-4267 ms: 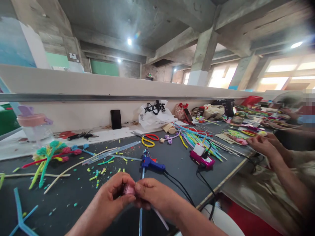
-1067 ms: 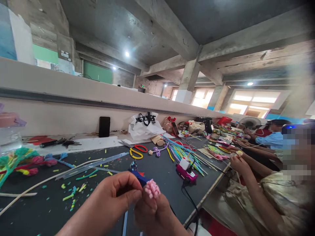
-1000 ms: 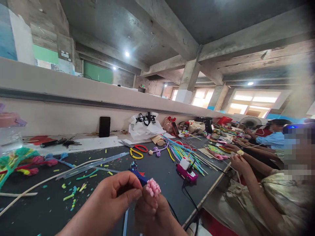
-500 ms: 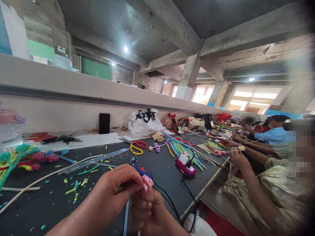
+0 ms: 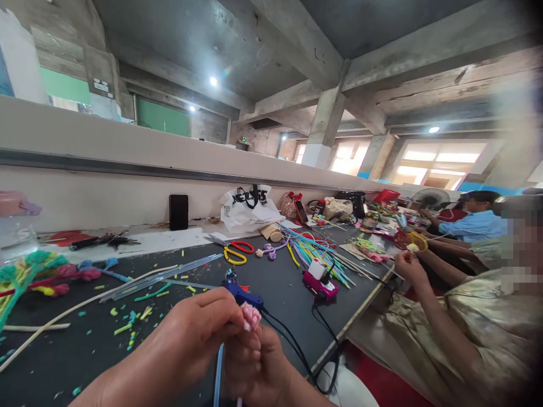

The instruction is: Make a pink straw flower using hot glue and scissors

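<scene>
A small pink fuzzy flower head (image 5: 250, 316) is pinched between my two hands above the near edge of the table. My left hand (image 5: 207, 322) grips its left side with thumb and fingertips. My right hand (image 5: 258, 356) is closed below it, around what looks like its thin stem, whose pale end shows under the fist. Just behind my hands lies a blue glue gun (image 5: 246, 294), partly covered by them. A clear glue stick (image 5: 219, 370) shows beside my right hand.
Scissors (image 5: 234, 254) with red and yellow handles lie ahead, near coloured pipe cleaners (image 5: 314, 249) and a purple power strip (image 5: 320, 287). Yellow and green scraps (image 5: 129, 328) litter the left. A black phone (image 5: 179, 212) leans on the wall. Co-workers sit at right.
My left hand's fingers have shifted slightly around the pink flower head, which has turned a little. The nearest co-worker's hands have moved slightly.
</scene>
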Tool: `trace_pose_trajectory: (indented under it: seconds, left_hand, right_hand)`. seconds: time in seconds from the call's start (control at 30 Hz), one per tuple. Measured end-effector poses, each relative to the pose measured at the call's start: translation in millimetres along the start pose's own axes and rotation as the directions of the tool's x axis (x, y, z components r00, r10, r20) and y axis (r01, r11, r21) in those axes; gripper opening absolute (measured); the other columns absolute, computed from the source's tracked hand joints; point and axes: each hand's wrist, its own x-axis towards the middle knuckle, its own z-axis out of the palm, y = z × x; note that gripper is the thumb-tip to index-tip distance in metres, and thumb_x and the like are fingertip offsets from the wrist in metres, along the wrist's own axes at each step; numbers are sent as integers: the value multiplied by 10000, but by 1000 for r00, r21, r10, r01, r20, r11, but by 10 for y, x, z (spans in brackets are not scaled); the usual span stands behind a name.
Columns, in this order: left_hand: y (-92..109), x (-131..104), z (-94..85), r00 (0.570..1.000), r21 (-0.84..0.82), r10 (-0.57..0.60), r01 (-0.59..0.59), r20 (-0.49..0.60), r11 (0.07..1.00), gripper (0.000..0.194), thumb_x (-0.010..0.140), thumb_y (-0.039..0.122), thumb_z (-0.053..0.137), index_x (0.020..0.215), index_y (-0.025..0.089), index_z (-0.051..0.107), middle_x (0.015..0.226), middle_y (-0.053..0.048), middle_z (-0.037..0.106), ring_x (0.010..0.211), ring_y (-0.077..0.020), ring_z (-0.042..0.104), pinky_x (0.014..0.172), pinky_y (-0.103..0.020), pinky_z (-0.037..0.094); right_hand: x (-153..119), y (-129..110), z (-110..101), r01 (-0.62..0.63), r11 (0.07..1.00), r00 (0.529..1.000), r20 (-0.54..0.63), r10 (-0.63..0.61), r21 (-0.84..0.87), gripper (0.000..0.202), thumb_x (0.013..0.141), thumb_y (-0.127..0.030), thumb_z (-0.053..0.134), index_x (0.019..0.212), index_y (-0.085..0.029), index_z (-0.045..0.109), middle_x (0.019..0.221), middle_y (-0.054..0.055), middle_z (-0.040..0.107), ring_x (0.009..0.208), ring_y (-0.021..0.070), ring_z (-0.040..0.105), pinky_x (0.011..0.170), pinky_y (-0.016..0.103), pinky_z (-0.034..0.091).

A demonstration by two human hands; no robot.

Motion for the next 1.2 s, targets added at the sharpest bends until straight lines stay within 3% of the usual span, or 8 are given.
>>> trace_pose_trajectory:
  seconds: [0.1,0.2,0.33,0.53,0.77,1.2]
  left_hand:
    - [-29,-9,47,998,131,60,-58,-12,990,162,816,193,490,713,220,613,690,-20,609,609,-138,554,576,-212,410]
    - [-24,-21,84,998,215,52,-45,-28,975,132,805,216,512,717,225,610,701,-22,624,615,-147,564,582,-222,414]
    - [-7,-21,88,994,158,59,-44,-91,986,209,853,175,442,726,226,599,703,-18,623,623,-133,573,575,-192,429]
    - [-47,-28,58,960,191,93,-42,-264,981,108,817,157,534,840,240,600,804,-17,657,738,-148,619,657,-185,473]
    - [-42,-27,95,953,321,226,-154,-201,934,142,869,150,466,894,222,585,847,-20,645,737,-125,613,641,-192,487]
    - [-89,-52,68,940,508,308,-197,-145,839,196,886,200,405,907,233,597,804,-13,649,670,-130,616,597,-221,483]
  right_hand:
    - [20,16,35,4,1000,999,-46,-3,17,524,744,-408,674,484,-175,283,397,-116,294,317,3,113,307,140,100]
    - [25,10,55,-8,1000,996,-84,9,14,531,705,-399,710,475,-169,290,395,-112,307,322,-2,133,311,125,108]
    - [9,-27,29,24,999,998,-53,-23,27,489,701,-374,710,492,-170,317,418,-105,330,330,5,167,315,124,139]
    - [-1,-75,25,105,995,994,-16,-104,0,403,748,-383,664,542,-167,393,453,-96,353,345,26,201,335,144,200]
    - [33,-41,75,93,991,985,-140,-105,-93,403,745,-408,669,558,-152,420,464,-89,352,368,18,214,352,134,159]
    - [18,-49,21,126,936,974,-140,-180,-329,348,832,-365,551,576,-168,419,459,-85,296,390,49,200,401,200,156]
